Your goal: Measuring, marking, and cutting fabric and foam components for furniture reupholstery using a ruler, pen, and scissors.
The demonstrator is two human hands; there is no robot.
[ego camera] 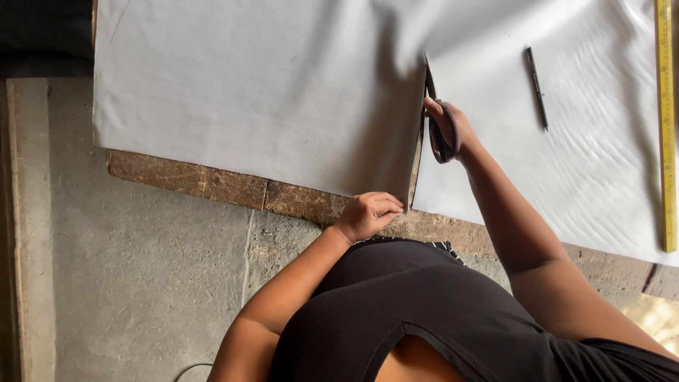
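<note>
Concrete floor [141, 269] lay below a worn wooden table [212, 185] covered by white fabric [254, 92]. Right hand [445, 127] had its fingers through the handles of dark scissors [435, 117], blades pointing away from the body into the cloth; blade gap couldn't be told. Left hand [368, 214] was curled closed, pinching the near edge of the fabric just beside the slit. Cut ran from the near table edge up to the scissors, roughly a third of the visible width by my judgement; the cloth beyond was uncut. A black pen [536, 86] lay right of the cut, well apart, and a yellow ruler [665, 127] sat along the far right side.
</note>
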